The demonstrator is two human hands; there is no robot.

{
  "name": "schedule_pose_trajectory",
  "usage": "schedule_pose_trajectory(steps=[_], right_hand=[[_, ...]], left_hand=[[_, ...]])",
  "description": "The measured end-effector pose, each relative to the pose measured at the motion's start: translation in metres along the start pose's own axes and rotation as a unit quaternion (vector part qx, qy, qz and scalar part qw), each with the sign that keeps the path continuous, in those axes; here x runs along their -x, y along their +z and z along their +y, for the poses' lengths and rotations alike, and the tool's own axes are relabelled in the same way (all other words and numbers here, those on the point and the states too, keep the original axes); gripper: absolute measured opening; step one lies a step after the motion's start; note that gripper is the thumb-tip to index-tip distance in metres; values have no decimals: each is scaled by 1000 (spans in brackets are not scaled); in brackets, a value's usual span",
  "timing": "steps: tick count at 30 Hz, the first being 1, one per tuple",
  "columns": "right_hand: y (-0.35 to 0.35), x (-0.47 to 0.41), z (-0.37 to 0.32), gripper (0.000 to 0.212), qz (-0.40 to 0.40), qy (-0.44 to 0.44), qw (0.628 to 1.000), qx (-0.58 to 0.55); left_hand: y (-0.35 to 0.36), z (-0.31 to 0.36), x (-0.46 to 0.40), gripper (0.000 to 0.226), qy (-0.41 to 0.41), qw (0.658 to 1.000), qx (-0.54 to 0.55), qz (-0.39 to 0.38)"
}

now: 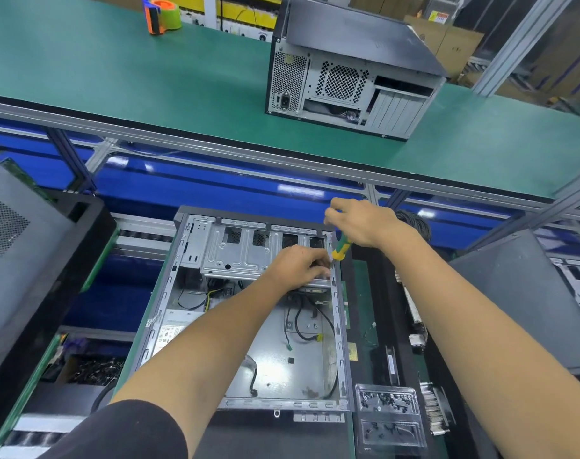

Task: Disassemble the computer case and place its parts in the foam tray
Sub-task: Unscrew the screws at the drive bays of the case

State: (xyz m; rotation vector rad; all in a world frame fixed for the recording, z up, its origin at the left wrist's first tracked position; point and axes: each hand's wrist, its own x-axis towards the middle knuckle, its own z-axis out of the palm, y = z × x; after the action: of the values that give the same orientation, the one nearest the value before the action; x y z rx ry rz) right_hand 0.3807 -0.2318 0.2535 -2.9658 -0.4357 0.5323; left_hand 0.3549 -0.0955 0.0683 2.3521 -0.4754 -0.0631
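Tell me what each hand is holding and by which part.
The right hand grips the screwdriver by the top of its green-and-yellow handle. The left hand grips the front edge of the drive cage inside the open case.

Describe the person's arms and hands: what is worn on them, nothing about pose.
Both hands, left hand and right hand, are bare, with no gloves. No rings, watch or wrist strap show. The forearms are uncovered. A dark, black-looking short sleeve covers the left upper arm; the right arm's sleeve is out of frame.

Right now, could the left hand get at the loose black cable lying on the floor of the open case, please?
Probably yes. The left hand grips the drive bracket, so it must let go first; the black cable lies uncovered on the open case floor, under that forearm.
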Motion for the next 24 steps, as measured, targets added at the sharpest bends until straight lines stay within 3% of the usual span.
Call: schedule_pose_trajectory(steps=[4, 12, 16, 24], right_hand=[[9, -4, -19, 30, -96, 83, 988, -83], [6, -5, -9, 32, -22, 158, 981, -106], [16, -10, -10, 28, 29, 105, 994, -4], [17, -14, 3, 25, 41, 23, 999, 28]], left_hand=[[1, -1, 2, 9, 7, 1000, -8, 5], [2, -1, 1, 15, 0, 1000, 8, 18], [1, -1, 0, 18, -2, 1000, 9, 13], [0, -1, 1, 22, -10, 1000, 27, -1]])
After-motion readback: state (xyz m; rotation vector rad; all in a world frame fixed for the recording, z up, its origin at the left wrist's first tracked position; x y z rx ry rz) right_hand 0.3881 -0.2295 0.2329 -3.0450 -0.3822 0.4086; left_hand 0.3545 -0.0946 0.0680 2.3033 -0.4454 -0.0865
